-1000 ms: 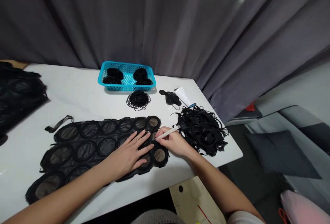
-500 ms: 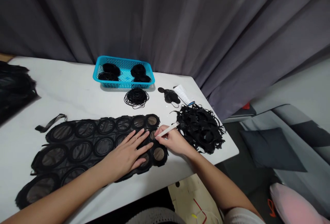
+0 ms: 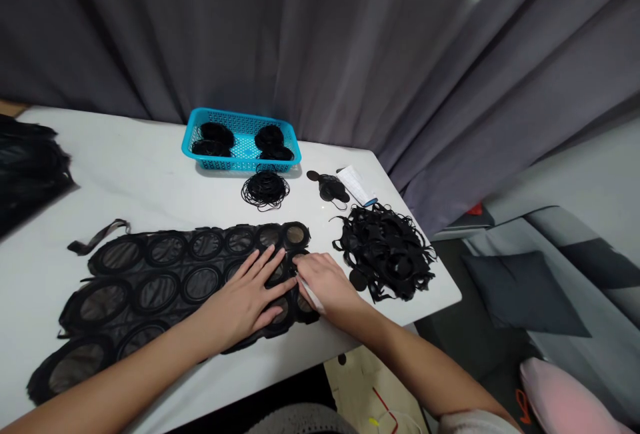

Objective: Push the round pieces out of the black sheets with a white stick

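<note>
Pressing a black mesh sheet (image 3: 157,292), left fingers (image 3: 265,266) splay open, right fingers (image 3: 313,266) clench a white stylus (image 3: 310,294) — many rings (image 3: 295,235) remain, cut pile (image 3: 385,254) at three o'clock.

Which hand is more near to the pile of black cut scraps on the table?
The right hand is nearer, beside the pile; the left hand is farther, pressing on the black mesh sheet.
</note>
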A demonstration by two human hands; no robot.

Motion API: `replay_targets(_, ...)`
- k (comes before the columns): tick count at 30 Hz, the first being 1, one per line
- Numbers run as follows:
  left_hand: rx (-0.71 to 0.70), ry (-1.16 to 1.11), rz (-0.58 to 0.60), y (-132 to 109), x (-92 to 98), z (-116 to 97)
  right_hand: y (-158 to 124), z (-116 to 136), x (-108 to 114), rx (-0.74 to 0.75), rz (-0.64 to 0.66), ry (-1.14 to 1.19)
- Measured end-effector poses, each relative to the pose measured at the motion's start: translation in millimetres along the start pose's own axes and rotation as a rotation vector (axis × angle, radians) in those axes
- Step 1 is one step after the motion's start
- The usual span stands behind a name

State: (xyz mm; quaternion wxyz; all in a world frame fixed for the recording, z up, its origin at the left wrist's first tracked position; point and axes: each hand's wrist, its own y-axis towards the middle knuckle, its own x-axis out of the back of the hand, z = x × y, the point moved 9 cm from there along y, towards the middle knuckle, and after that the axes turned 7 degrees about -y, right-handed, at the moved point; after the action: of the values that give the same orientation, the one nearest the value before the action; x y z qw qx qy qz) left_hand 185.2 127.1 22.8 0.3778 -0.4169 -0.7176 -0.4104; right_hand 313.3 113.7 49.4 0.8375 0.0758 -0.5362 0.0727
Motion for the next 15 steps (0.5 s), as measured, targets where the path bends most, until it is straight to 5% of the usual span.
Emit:
replay_targets(3,0.006,0.003,0.004,-1,-1.2,1,7,-40,33,-0.193,-0.176,-0.117)
replay_targets(6,0.005,0.004,-0.008,-1,0.2,0,17,-81,64,-0.345,-0.36,0.048)
replay_targets(15,-0.005,0.035,-0.016,-1,3.7,-3,59,-52,10,-0.163,-0.044,0.5)
